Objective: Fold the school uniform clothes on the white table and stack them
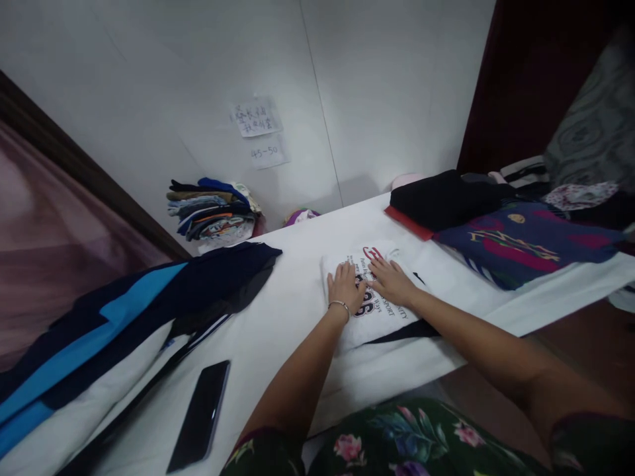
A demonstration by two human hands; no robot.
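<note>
Garment (pixel 378 316): white, printed, folded
Our left hand (pixel 344 287): flat on garment, fingers unclenched
Our right hand (pixel 391 282): likewise
Phone (pixel 200 416): left of garment

One head-worn camera looks forward and down over the desk (pixel 295 284), near the left hand (pixel 346 289) and right hand (pixel 393 283), the pale wall (pixel 387 86) across its upper part.

Place: clothes-sorting room (pixel 397 92), by the looks!
Notes (pixel 256 120): handwritten, beyond left hand (pixel 346 289).
Clothes (pixel 449 201): piled right of right hand (pixel 391 280)!
</note>
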